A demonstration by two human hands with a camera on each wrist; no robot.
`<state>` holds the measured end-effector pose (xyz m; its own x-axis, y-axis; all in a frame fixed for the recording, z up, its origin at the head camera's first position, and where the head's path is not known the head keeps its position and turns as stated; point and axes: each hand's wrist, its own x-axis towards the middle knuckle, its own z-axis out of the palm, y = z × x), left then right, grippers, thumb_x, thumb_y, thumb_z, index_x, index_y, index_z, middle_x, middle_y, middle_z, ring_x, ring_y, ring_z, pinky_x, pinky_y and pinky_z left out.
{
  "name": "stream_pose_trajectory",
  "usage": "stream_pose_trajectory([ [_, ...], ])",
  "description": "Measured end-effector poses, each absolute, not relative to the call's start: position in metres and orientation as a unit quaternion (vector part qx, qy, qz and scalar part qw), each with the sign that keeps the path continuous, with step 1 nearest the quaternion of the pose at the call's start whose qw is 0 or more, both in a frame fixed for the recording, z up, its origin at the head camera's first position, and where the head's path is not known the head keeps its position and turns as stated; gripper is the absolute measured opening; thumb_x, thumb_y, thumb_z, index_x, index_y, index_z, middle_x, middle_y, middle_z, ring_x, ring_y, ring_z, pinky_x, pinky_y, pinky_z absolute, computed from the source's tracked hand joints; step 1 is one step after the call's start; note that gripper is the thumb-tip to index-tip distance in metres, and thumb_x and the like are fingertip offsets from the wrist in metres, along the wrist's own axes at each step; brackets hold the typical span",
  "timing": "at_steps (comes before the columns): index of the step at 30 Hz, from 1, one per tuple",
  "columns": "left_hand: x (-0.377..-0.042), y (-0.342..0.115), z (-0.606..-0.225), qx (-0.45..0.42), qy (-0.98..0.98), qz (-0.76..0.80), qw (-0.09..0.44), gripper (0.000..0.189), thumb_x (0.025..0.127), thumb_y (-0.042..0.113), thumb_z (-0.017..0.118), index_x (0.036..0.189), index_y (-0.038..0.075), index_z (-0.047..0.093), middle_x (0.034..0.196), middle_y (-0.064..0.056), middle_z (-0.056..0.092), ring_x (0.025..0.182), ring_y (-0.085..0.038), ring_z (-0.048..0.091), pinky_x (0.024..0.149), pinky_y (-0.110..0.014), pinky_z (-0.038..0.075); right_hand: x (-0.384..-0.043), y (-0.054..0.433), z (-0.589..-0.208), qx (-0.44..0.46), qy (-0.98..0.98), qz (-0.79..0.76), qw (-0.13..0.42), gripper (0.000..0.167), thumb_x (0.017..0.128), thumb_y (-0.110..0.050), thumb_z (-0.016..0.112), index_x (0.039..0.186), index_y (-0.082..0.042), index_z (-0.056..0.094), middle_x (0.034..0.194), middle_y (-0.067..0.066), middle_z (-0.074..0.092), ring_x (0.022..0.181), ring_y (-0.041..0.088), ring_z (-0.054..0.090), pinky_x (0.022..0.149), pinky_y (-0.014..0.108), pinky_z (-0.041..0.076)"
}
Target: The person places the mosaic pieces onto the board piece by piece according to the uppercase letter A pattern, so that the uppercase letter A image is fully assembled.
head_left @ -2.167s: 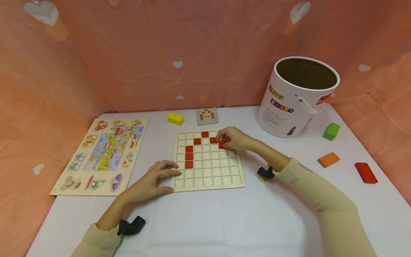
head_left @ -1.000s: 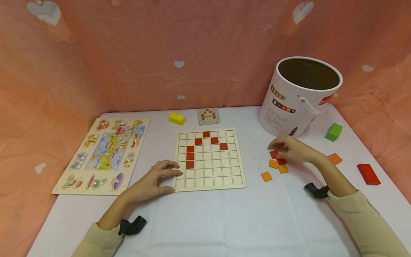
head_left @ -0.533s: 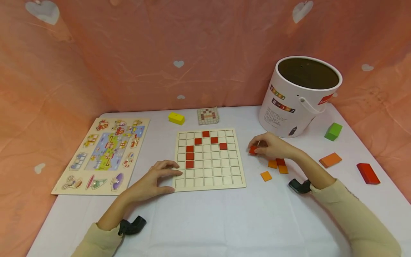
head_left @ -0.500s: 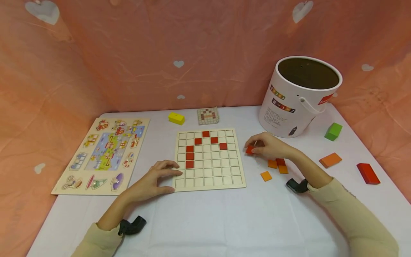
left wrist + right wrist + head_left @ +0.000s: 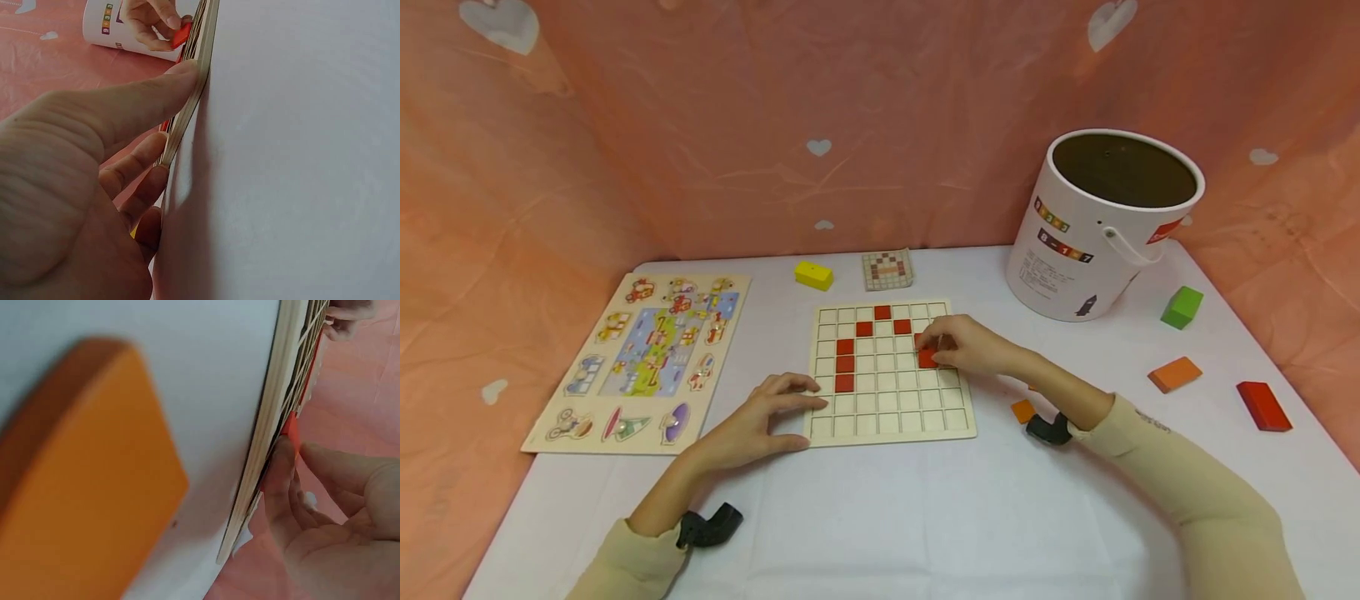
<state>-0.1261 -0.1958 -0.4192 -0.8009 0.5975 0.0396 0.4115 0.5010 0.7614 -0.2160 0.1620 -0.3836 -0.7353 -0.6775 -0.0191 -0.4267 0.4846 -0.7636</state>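
A wooden grid board (image 5: 886, 403) lies flat in the middle of the table, with several red tiles (image 5: 845, 364) set in its cells as a broken arch. My right hand (image 5: 968, 343) pinches another red tile (image 5: 927, 359) between thumb and fingers over the board's right part, just below a partly covered red tile. In the right wrist view the pinched tile (image 5: 291, 428) stands tilted, its lower corner close to the grid. My left hand (image 5: 751, 429) rests at the board's left side, fingertips on the edge and thumb at the near corner, as the left wrist view also shows.
Behind the board lie a pattern card (image 5: 887, 269) and a yellow block (image 5: 813, 276). A picture puzzle (image 5: 707, 383) lies left. A white bucket (image 5: 1060, 279) stands back right. Orange tiles (image 5: 1022, 411) lie partly under my right forearm; green (image 5: 1182, 307), orange (image 5: 1176, 374) and red (image 5: 1264, 406) blocks lie farther right.
My right hand left a red tile in the grid, went right to the loose tiles, picked up another red one and brought it left over the board. The left hand stayed in place.
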Motion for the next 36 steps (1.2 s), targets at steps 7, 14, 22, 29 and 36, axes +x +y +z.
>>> stream_pose_trajectory([
  [7,-0.126,-0.196,-0.42,0.29,0.857,0.409,0.121,0.044,0.084,0.019,0.081,0.126,0.016,0.068,0.139,-0.004,0.049,0.134,-0.032,0.035,0.107,-0.061,0.024,-0.191,0.162,-0.376,-0.353,0.899,-0.251,0.07,0.028,0.094,-0.011,0.067,0.12,0.0,0.07,0.12,0.013,0.062,0.108,0.029,0.055,0.089,0.045,0.047],
  [14,-0.126,-0.196,-0.42,0.295,0.856,0.407,0.119,0.044,0.085,0.02,0.08,0.127,0.015,0.068,0.139,-0.004,0.049,0.133,-0.031,0.035,0.106,-0.061,0.024,-0.166,0.169,-0.374,-0.375,0.911,-0.131,0.113,0.061,0.099,-0.042,0.058,0.147,-0.005,0.048,0.156,0.009,0.04,0.151,0.034,0.013,0.111,0.069,0.012],
  [22,-0.125,-0.196,-0.423,0.294,0.856,0.408,0.121,0.045,0.084,0.019,0.081,0.126,0.016,0.068,0.139,-0.003,0.049,0.132,-0.029,0.036,0.106,-0.06,0.025,-0.164,0.218,-0.371,-0.32,0.91,-0.241,0.108,0.053,0.097,-0.022,0.066,0.144,-0.003,0.052,0.154,0.017,0.04,0.146,0.04,0.023,0.112,0.067,0.012],
  [29,-0.127,-0.195,-0.421,0.305,0.859,0.395,0.111,0.046,0.083,0.019,0.082,0.127,0.015,0.068,0.139,-0.002,0.049,0.132,-0.029,0.036,0.106,-0.059,0.025,-0.172,0.29,-0.375,-0.255,0.905,-0.316,0.127,0.031,0.086,0.003,0.072,0.117,0.0,0.067,0.117,0.01,0.065,0.112,0.031,0.055,0.097,0.048,0.045],
  [36,-0.127,-0.196,-0.42,0.302,0.859,0.397,0.111,0.046,0.082,0.019,0.082,0.126,0.015,0.068,0.139,-0.002,0.049,0.132,-0.028,0.036,0.107,-0.059,0.024,-0.174,0.312,-0.378,-0.253,0.89,-0.344,0.162,0.029,0.085,0.006,0.072,0.113,0.001,0.066,0.108,0.005,0.068,0.094,0.022,0.057,0.082,0.026,0.047],
])
